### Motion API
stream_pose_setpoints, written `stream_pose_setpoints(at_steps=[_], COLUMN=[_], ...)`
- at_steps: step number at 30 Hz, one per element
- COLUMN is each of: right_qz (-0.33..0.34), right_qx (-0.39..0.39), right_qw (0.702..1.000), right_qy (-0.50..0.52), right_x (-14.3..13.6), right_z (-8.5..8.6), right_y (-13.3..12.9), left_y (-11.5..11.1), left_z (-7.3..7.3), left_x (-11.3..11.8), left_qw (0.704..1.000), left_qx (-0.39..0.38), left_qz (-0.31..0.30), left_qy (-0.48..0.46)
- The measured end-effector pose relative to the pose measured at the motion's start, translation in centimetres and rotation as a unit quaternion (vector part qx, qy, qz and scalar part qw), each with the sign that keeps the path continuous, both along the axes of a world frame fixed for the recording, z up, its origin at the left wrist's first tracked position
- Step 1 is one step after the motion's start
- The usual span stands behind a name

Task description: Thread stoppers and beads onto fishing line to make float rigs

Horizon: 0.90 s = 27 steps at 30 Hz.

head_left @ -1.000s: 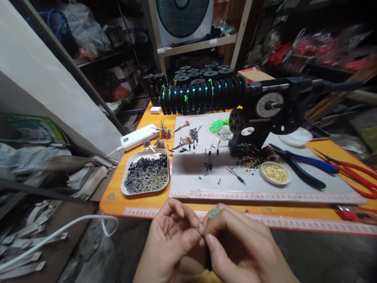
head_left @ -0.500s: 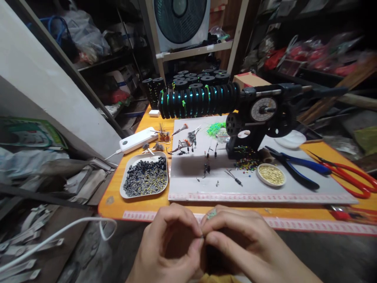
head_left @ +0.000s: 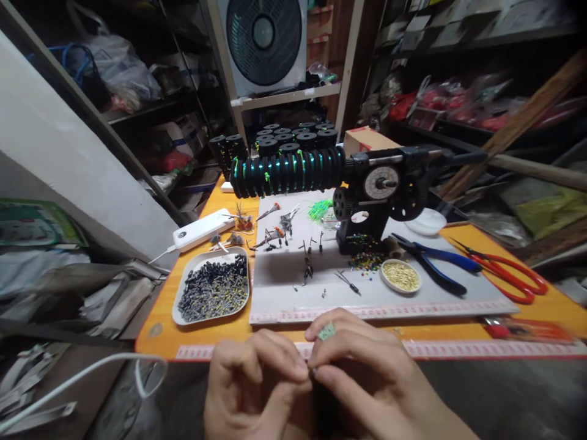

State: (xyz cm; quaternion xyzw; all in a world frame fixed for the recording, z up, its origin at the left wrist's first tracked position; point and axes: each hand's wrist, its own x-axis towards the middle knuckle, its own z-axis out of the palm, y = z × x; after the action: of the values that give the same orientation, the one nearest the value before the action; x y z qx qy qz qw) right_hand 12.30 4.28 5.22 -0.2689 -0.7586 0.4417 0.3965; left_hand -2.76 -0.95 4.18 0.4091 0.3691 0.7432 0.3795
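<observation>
In front of the table edge, my left hand [head_left: 263, 385] and my right hand [head_left: 367, 376] meet with fingers pinched. Between the fingertips shows a tiny dark piece [head_left: 312, 371], too small to name. Both hands are closed at it; which one bears it I cannot tell. A green patch of tape [head_left: 326, 332] wraps one finger of the right hand. Beyond the hands, a grey board [head_left: 279, 293] carries small black pieces with thin wire-like ends [head_left: 351, 282] and several silvery bits [head_left: 324, 293].
A white tray [head_left: 175, 305] of small dark tubular parts stands left, below a white power bank [head_left: 202, 231]. A black winding device [head_left: 367, 201] holds a row of spools [head_left: 288, 171]. At right lie a dish of golden bits [head_left: 400, 276], blue-handled pliers [head_left: 435, 263] and red scissors [head_left: 504, 275].
The view has shifted, so the table things sit further left. My left fingers have folded from a round arch into a flatter pinch. Both hands remain together at the small piece.
</observation>
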Motion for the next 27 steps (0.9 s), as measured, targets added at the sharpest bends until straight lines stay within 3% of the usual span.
stream_pose_setpoints(at_steps=[5,8,10,14,18,22,27], right_qz=[-0.041,-0.054,-0.062,-0.062,-0.038,-0.034,-0.057], right_qx=[0.035,0.024,0.010,-0.050,-0.112,-0.123,-0.122], right_qw=[0.998,0.997,0.997,0.996,0.992,0.991,0.991], right_qy=[0.034,0.040,0.035,0.039,0.051,0.029,0.022], right_x=[0.2,0.3,0.5,1.2,2.1,2.4,2.5], right_z=[-0.2,-0.5,-0.7,-1.0,-1.2,-1.0,-0.8], right_y=[0.2,0.3,0.2,0.2,0.4,0.6,1.0], left_y=[0.6,1.0,1.2,1.6,2.1,2.7,3.4], left_z=[-1.6,-2.5,-2.7,-2.0,-0.9,0.3,0.6], left_x=[0.7,1.2,1.6,2.0,1.3,0.9,0.4], left_qw=[0.995,0.988,0.989,0.996,0.990,0.980,0.964], left_qx=[-0.070,-0.138,-0.133,-0.068,-0.051,-0.058,-0.002], left_qz=[-0.005,-0.029,-0.040,-0.032,-0.082,-0.085,-0.073], left_qy=[-0.075,-0.071,-0.043,0.054,0.103,0.171,0.256])
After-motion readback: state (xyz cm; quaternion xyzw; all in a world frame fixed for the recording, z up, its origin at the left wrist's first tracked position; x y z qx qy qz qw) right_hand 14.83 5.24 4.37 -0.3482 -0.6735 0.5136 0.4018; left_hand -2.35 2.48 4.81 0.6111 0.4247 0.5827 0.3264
